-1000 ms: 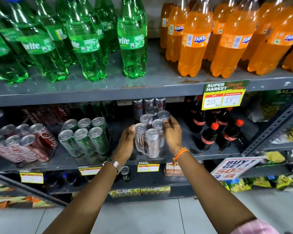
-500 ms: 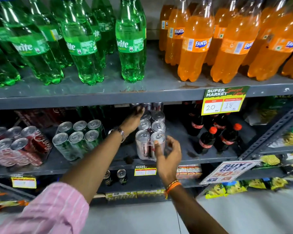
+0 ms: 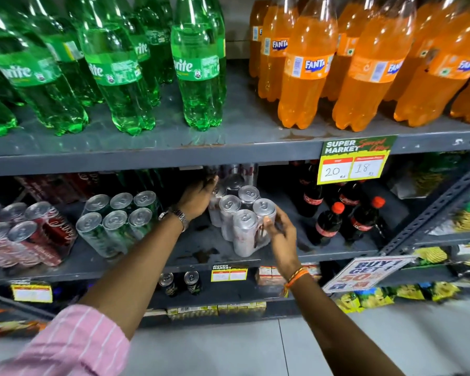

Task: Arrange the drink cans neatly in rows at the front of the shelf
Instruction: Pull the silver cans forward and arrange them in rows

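On the middle grey metal shelf [image 3: 136,267], the tall silver drink cans [image 3: 243,226] stand near its front edge. The right hand [image 3: 281,234], fingers spread, steadies the front-right can. The left hand [image 3: 198,198] reaches far back; draw rear cans forward gently (slim cans tip easily). Its fingertips and grip are hidden in shadow, so I cannot tell what it holds.

Pink striped sleeve [image 3: 73,346]; silver watch [image 3: 178,216]; orange wristband [image 3: 296,278]
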`<state>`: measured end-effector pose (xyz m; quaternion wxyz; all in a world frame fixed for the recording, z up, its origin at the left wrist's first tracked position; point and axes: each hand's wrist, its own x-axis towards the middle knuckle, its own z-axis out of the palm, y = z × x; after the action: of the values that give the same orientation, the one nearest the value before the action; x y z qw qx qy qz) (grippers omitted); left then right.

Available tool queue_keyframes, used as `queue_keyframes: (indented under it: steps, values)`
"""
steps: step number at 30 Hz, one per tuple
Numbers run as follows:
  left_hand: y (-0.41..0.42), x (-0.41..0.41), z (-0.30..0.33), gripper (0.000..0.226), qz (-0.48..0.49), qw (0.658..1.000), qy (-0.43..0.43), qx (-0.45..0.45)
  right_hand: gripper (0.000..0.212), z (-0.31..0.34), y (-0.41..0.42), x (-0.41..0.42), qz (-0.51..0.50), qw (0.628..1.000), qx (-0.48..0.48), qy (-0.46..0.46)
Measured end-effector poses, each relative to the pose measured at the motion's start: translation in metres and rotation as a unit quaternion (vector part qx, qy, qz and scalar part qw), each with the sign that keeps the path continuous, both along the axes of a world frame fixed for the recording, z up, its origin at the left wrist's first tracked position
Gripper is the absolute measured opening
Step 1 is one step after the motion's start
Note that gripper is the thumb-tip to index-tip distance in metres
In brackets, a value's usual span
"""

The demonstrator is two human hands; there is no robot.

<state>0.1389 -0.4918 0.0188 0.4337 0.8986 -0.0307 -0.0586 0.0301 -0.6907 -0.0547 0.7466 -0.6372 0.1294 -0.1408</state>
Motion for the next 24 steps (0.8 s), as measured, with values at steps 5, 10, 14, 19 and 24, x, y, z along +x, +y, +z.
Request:
queue_keyframes:
  steps: [5, 10, 14, 19, 24]
  values:
    - [0.019, -0.040, -0.017, 0.045, 0.016, 0.995, -0.083, -0.044, 0.034, 0.015, -0.026, 0.040, 0.124, 0.991, 0.020, 0.039]
    - [0.028, -0.069, -0.040, 0.042, 0.020, 0.992, -0.088, -0.090, 0.025, 0.023, -0.028, 0.064, 0.145, 0.985, 0.044, 0.079]
    - [0.029, -0.078, -0.051, 0.054, 0.031, 0.985, -0.066, -0.156, 0.028, 0.018, -0.023, 0.043, 0.029, 0.996, 0.062, 0.051]
    - [0.018, -0.086, -0.069, 0.054, 0.040, 0.979, 0.033, -0.197, 0.045, -0.013, -0.008, 0.001, 0.021, 0.998, -0.044, 0.040]
    - [0.012, -0.082, -0.074, 0.051, 0.051, 0.988, 0.010, -0.147, 0.054, -0.011, -0.003, -0.002, 0.057, 0.978, -0.196, 0.053]
